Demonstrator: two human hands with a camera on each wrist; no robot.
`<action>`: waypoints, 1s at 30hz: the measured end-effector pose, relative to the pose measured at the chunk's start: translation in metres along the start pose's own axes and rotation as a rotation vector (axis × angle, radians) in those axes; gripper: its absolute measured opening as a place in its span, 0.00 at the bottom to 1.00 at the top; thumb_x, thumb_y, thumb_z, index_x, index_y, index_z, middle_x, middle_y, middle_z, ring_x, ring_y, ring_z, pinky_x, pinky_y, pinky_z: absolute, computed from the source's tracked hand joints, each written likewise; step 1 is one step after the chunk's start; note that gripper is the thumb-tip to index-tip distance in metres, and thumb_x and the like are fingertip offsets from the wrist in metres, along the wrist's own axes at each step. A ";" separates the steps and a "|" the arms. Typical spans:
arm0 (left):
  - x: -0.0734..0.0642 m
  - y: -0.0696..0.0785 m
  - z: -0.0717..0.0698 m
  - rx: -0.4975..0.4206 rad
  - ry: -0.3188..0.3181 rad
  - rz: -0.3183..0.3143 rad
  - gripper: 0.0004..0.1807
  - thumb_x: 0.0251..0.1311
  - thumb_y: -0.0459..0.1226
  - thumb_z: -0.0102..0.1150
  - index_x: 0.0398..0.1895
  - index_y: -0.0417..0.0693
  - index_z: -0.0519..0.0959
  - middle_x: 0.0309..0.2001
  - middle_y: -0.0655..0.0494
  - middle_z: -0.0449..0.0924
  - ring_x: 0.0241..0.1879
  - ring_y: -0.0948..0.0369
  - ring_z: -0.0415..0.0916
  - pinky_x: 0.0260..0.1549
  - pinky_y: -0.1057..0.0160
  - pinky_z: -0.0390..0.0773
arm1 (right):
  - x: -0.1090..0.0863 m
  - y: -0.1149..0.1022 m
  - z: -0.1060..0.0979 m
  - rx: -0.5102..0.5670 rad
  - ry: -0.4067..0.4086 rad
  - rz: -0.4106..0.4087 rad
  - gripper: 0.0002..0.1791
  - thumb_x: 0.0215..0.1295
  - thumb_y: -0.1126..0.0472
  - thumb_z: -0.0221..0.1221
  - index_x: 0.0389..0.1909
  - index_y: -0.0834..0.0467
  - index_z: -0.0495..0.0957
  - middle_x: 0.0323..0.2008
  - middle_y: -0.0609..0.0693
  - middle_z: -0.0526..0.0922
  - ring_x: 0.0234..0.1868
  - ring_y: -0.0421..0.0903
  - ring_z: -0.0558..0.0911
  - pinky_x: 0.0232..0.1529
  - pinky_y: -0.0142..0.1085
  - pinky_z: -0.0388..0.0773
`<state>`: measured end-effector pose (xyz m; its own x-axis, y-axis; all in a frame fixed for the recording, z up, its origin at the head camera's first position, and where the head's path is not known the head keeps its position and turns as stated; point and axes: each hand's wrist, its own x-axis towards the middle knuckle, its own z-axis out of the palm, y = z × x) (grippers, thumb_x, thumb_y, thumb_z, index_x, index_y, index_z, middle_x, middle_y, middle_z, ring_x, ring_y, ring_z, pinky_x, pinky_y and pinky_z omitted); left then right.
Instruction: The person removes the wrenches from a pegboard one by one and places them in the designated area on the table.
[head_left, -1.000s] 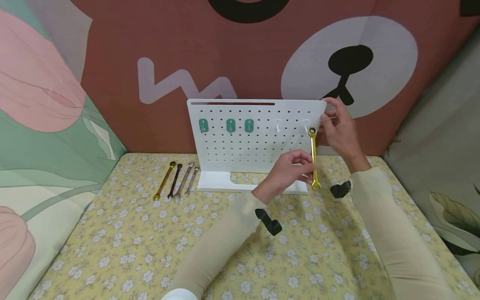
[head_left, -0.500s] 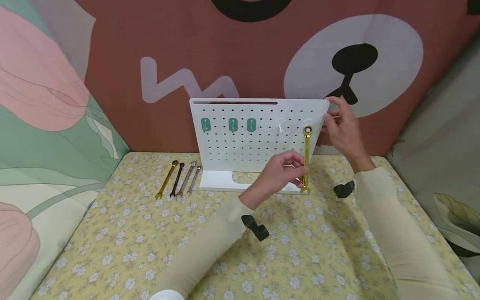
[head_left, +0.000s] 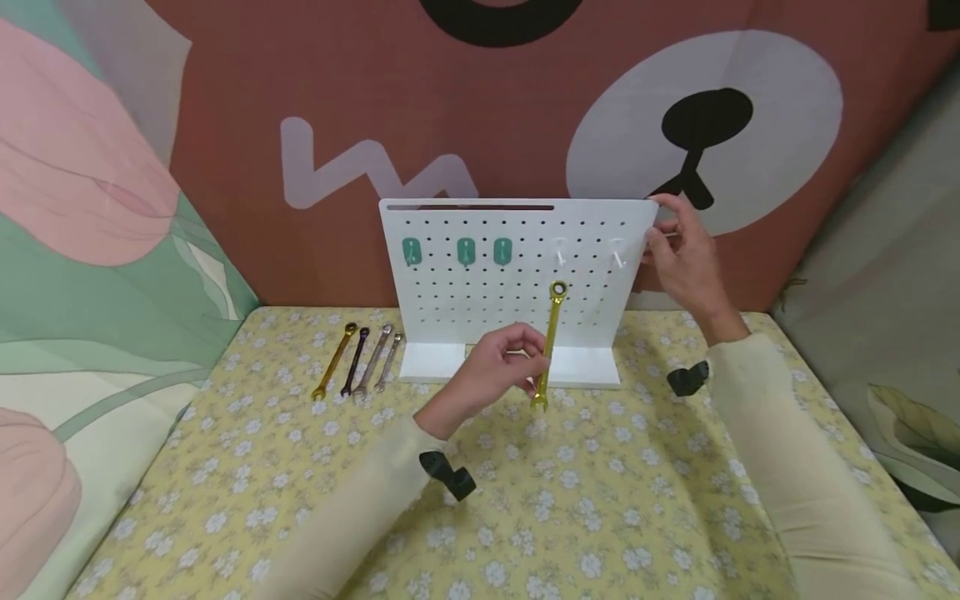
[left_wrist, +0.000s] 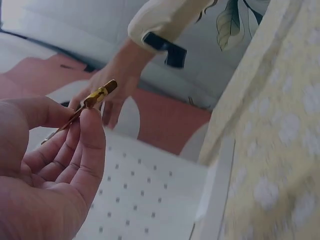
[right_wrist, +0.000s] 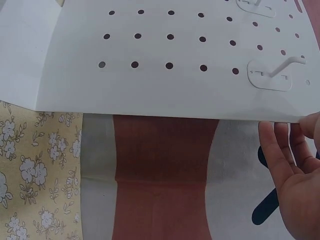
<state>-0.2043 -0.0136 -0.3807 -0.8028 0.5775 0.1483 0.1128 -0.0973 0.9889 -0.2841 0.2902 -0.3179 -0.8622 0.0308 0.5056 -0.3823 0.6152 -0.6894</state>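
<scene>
My left hand [head_left: 498, 358] pinches a gold combination wrench [head_left: 551, 333] near its lower part, ring end up, in front of the white pegboard [head_left: 517, 300]. The left wrist view shows thumb and fingers closed on the wrench [left_wrist: 100, 95]. My right hand [head_left: 686, 258] grips the pegboard's upper right edge, thumb at the front and fingers at the edge; the right wrist view shows the same hand [right_wrist: 300, 165] there. Across the board sit several hooks: green ones such as the leftmost green hook [head_left: 412, 251], and two white ones including the right white hook [head_left: 617, 252], all bare.
Left of the board on the flowered tablecloth [head_left: 300, 467] lie several wrenches side by side: a gold wrench [head_left: 334, 361], a dark wrench [head_left: 356, 361] and silver ones [head_left: 372, 360]. The board's white base [head_left: 577, 367] rests on the table. A printed brown cloth [head_left: 337, 250] hangs behind.
My left hand has carried the gold wrench leftward and down, from in front of the right white hook toward the board's lower middle. My right hand has stayed on the board's edge.
</scene>
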 end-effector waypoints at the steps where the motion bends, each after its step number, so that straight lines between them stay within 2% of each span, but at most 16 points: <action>1: -0.003 -0.002 -0.005 0.003 0.004 0.003 0.08 0.72 0.30 0.59 0.50 0.35 0.76 0.39 0.47 0.79 0.31 0.58 0.82 0.33 0.54 0.86 | 0.000 0.000 -0.001 0.000 0.000 -0.001 0.25 0.82 0.58 0.50 0.76 0.46 0.64 0.51 0.59 0.78 0.44 0.54 0.82 0.46 0.29 0.83; 6: -0.023 -0.011 -0.029 0.036 0.058 -0.007 0.10 0.72 0.31 0.59 0.51 0.33 0.76 0.38 0.47 0.78 0.30 0.57 0.81 0.32 0.55 0.85 | 0.001 0.001 -0.001 -0.014 0.006 0.010 0.25 0.82 0.58 0.50 0.76 0.47 0.64 0.52 0.58 0.78 0.46 0.59 0.82 0.47 0.30 0.82; 14: -0.054 -0.017 -0.062 0.090 0.160 -0.041 0.07 0.72 0.30 0.59 0.48 0.35 0.76 0.37 0.47 0.77 0.28 0.58 0.79 0.29 0.54 0.84 | 0.000 0.001 0.000 -0.015 0.007 0.025 0.25 0.82 0.57 0.50 0.76 0.46 0.64 0.52 0.58 0.78 0.46 0.58 0.81 0.49 0.32 0.83; 21: -0.078 -0.011 -0.084 0.159 0.229 -0.070 0.09 0.72 0.31 0.60 0.49 0.33 0.76 0.38 0.45 0.76 0.28 0.57 0.79 0.32 0.48 0.84 | -0.001 -0.001 0.000 -0.008 0.003 0.027 0.26 0.82 0.57 0.51 0.76 0.44 0.64 0.52 0.59 0.78 0.44 0.55 0.81 0.46 0.29 0.83; 25: -0.091 -0.010 -0.101 0.190 0.279 -0.090 0.11 0.73 0.31 0.59 0.51 0.31 0.75 0.40 0.45 0.75 0.30 0.58 0.80 0.32 0.51 0.85 | -0.002 -0.001 0.000 0.001 -0.007 0.025 0.26 0.82 0.58 0.51 0.77 0.44 0.63 0.52 0.61 0.78 0.43 0.53 0.81 0.45 0.29 0.83; 30: -0.103 -0.006 -0.122 0.222 0.345 -0.103 0.12 0.74 0.32 0.58 0.52 0.29 0.73 0.40 0.45 0.75 0.31 0.58 0.79 0.33 0.55 0.85 | -0.001 -0.001 0.000 0.005 -0.002 0.012 0.26 0.82 0.58 0.50 0.76 0.44 0.64 0.51 0.59 0.78 0.44 0.56 0.81 0.48 0.31 0.83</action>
<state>-0.1937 -0.1716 -0.4040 -0.9613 0.2658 0.0728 0.1147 0.1456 0.9827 -0.2823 0.2896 -0.3176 -0.8673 0.0366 0.4964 -0.3737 0.6108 -0.6980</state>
